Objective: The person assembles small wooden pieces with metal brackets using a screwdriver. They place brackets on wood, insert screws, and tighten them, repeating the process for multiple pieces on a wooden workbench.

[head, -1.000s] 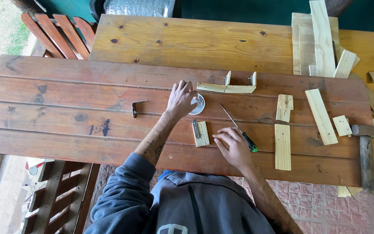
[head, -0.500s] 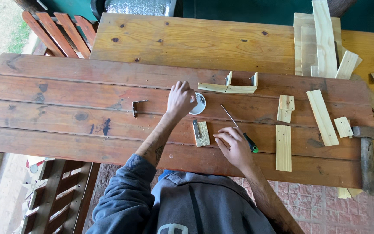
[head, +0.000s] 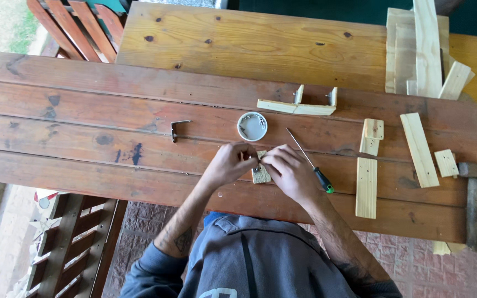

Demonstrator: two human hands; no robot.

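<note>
Both hands meet over a small pale wood block (head: 260,174) lying on the red-brown plank table (head: 84,138). My left hand (head: 228,164) pinches at the block's left top edge, where a small metal part sits. My right hand (head: 289,172) presses on the block from the right. Just above the hands stands a small round white tin (head: 252,126) with tiny metal pieces inside. A screwdriver (head: 309,161) with a black and green handle lies slanted right beside my right hand.
A dark metal angle bracket (head: 179,128) lies left of the tin. A U-shaped wood assembly (head: 298,106) sits behind it. Loose wood strips (head: 418,149) and offcuts lie at right, with a hammer (head: 475,200) near the right edge. Red slatted chairs (head: 67,22) stand beyond the table.
My left hand has left the white tin and come down to the wood block. My right hand has shifted onto the block from the right.
</note>
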